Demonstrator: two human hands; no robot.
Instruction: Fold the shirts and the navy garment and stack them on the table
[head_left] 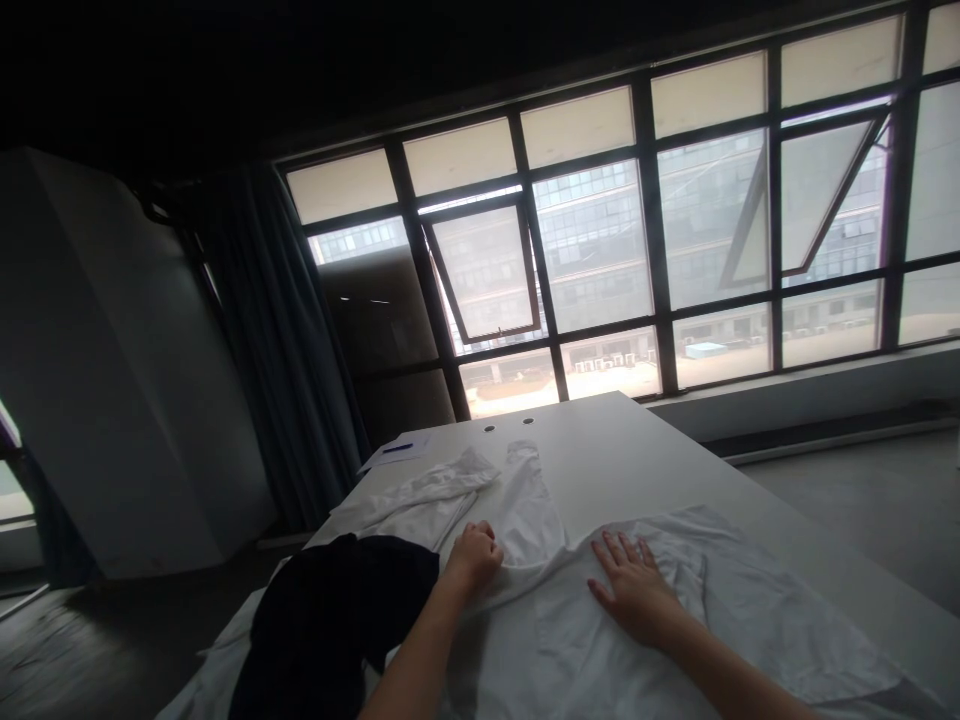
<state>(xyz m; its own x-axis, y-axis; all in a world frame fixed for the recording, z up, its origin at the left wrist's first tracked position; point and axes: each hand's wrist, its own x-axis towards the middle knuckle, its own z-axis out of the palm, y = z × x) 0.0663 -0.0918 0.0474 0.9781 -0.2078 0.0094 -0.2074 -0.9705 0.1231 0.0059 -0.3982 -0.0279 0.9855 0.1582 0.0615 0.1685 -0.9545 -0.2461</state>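
Note:
A white garment (pixel 720 610) lies spread over the white table (pixel 622 450) in front of me. My right hand (pixel 634 590) lies flat on it, fingers stretched out and spread. My left hand (pixel 474 556) is closed in a fist, pinching a fold of the same white cloth near a sleeve (pixel 529 490) that runs away toward the far end of the table.
A black garment (pixel 330 620) is heaped at the near left of the table. Another crumpled white garment (pixel 420 500) lies beyond it, with a paper and blue pen (pixel 397 449) behind. Large windows (pixel 600 250) and a dark curtain (pixel 277 340) lie beyond.

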